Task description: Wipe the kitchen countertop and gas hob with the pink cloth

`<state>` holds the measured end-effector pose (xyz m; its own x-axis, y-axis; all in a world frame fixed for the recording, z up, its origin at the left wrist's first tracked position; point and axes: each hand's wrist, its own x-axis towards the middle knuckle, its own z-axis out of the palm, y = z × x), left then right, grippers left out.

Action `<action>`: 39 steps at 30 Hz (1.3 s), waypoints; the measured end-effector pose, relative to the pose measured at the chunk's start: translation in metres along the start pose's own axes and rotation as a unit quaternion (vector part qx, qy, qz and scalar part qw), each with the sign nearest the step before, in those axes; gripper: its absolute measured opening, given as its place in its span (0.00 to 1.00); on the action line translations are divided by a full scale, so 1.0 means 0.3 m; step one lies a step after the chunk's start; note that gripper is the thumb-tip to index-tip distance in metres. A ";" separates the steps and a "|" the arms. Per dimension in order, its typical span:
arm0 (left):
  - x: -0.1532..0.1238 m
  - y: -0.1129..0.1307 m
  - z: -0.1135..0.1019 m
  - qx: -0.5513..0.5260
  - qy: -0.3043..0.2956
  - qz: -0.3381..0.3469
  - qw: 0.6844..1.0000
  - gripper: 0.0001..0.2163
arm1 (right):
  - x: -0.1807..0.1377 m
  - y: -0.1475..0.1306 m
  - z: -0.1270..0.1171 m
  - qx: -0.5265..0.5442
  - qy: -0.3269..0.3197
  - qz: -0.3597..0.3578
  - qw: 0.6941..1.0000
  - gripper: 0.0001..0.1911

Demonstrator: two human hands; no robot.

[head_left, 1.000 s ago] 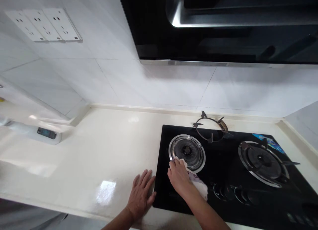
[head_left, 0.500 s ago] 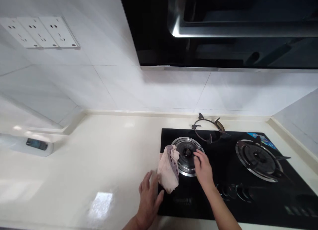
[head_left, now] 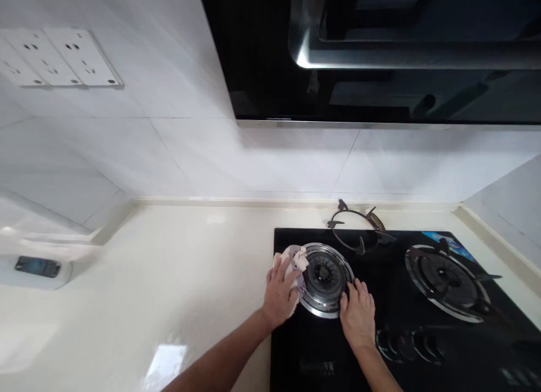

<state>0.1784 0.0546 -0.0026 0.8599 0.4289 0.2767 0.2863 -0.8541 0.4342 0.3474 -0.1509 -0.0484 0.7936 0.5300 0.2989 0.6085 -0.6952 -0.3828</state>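
A crumpled whitish cleaning cloth with purple patches lies at the left edge of the near burner. My left hand is on top of it, fingers curled over the fabric and hiding much of it. The round left burner, a dark centre in a shiny metal ring, has no pan support on it. At its right rim rests my right hand, fingers bent slightly and touching the ring, with nothing visible in them.
A removed pan support straddles the back edge of the black glass hob. The right burner carries its own support. Control knobs sit at the front. A range hood overhangs. A white object with a dark display stands far left.
My left hand has moved up and right from the counter onto the cloth and taken hold of it. My right hand has drawn back from the burner's middle to its right rim.
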 end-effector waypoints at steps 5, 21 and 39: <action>0.283 -0.119 -0.022 -0.109 -0.098 0.055 0.988 0.35 | 0.004 -0.024 -0.014 -0.028 -0.005 0.005 1.000 0.28; 0.767 0.114 0.085 -0.072 -0.274 0.088 0.955 0.10 | 0.007 -0.016 -0.023 -0.069 0.001 -0.013 0.998 0.26; 0.181 0.089 -0.165 0.011 -0.159 -0.064 0.985 0.17 | 0.009 -0.015 -0.018 -0.109 0.023 -0.022 0.994 0.26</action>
<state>0.2119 0.0697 0.0665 0.9040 0.4227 -0.0635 0.4073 -0.8068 0.4281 0.3467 -0.1488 -0.0412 0.7618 0.5436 0.3525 0.6236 -0.7627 -0.1715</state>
